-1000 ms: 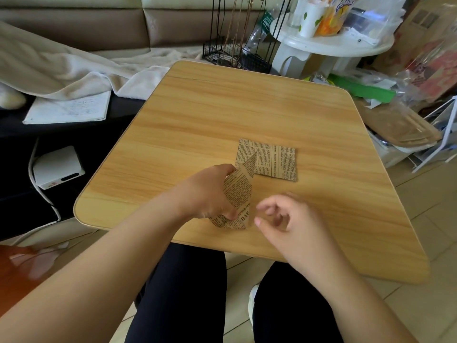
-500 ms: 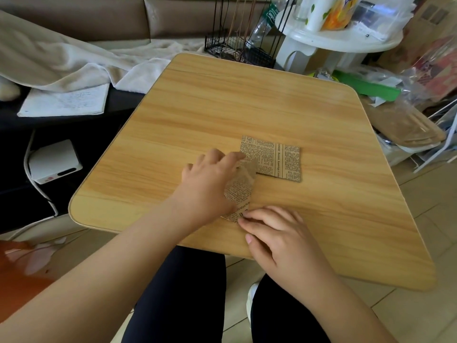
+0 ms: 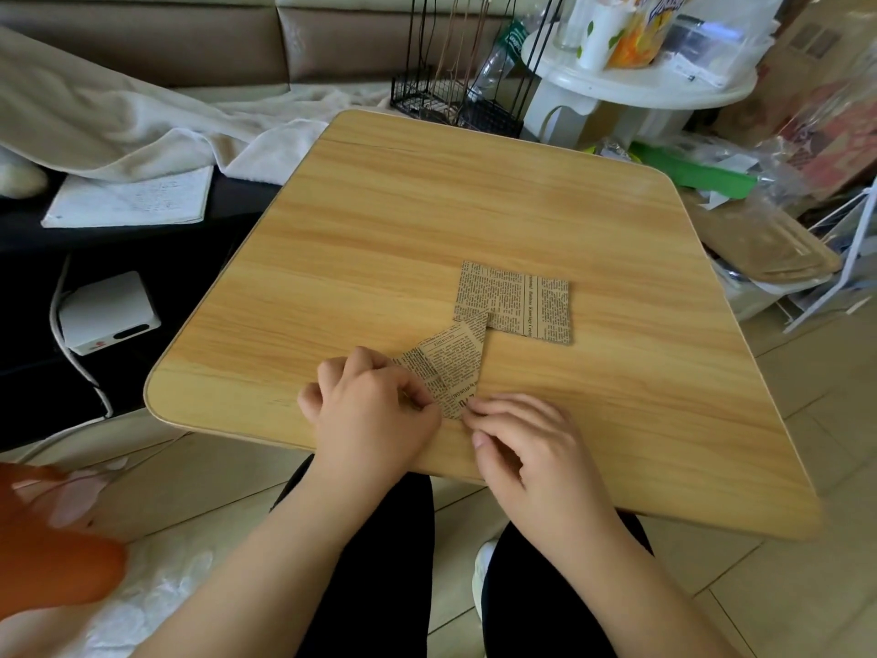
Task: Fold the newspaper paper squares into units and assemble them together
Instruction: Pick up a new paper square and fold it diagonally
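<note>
since a moment ago the folded unit (image 3: 451,368) lies flatter on the table (image 3: 474,197), touching the flat squares (image 3: 517,303), left hand (image 3: 375,410) pinching its edge, right hand (image 3: 522,439) fingertips pressing its corner; creasing seems underway, then firm flattening.

I've got a wooden table (image 3: 474,206) filling the view, with a white round side table (image 3: 664,87) behind it and a black wire rack (image 3: 455,102) beside that. Off left, a cream blanket (image 3: 118,121) drapes over a notebook (image 3: 128,199), a small white box (image 3: 109,313) below.
</note>
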A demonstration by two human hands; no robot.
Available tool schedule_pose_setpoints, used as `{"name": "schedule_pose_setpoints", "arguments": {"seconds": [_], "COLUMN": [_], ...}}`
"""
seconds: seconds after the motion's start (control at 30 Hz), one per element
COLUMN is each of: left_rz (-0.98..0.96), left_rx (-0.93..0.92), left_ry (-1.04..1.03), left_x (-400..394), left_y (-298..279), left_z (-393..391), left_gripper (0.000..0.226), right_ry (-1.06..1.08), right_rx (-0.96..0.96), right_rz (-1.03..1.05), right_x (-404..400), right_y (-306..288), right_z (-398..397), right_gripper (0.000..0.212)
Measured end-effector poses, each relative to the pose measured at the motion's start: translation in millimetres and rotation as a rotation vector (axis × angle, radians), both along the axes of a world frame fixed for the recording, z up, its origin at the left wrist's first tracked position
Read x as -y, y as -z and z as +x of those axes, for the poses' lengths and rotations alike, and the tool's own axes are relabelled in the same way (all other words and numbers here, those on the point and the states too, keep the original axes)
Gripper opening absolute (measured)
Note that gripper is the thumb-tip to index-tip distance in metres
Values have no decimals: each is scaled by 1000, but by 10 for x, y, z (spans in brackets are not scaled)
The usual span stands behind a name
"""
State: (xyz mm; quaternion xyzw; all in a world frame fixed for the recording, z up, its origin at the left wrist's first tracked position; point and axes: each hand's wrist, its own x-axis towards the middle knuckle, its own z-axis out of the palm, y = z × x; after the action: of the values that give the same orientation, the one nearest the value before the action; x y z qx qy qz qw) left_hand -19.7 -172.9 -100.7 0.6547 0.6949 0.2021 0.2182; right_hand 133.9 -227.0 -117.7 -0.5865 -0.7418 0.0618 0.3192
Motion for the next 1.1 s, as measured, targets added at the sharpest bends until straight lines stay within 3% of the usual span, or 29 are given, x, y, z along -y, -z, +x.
{"name": "schedule_pose_setpoints", "arguments": {"seconds": [0.17,0.3,0.4,0.57,0.7,1.1], "left_rz": [-80,-114,-136,-136,-145,-209], "left_rx": [0,-16,-18,-31,-29,-77], "left_ry": [16,18,18,1,4,15], "left_x": [-47,-69,-83,-99,-106,-180], "left_y": [-44,-88,-112,-110,-117,-166], "left_z": [-30,-49,-38,-23,-23,-127], "left_gripper": [12,12,14,9,13,7], "right_ry": [80,-11,-15,217,409,413], "right_rx": [-53,53,14,-156,-62,-102], "right_rz": [30,46,24,-147,-350,-622], "right_x": [-59,-2,8,-194,-253,-319], "right_y": [-29,27,32,-88,-154,-309], "right_z": [-95,-17,9,-204,-351,-223], "right_gripper": [21,19,19,10,14,16]}}
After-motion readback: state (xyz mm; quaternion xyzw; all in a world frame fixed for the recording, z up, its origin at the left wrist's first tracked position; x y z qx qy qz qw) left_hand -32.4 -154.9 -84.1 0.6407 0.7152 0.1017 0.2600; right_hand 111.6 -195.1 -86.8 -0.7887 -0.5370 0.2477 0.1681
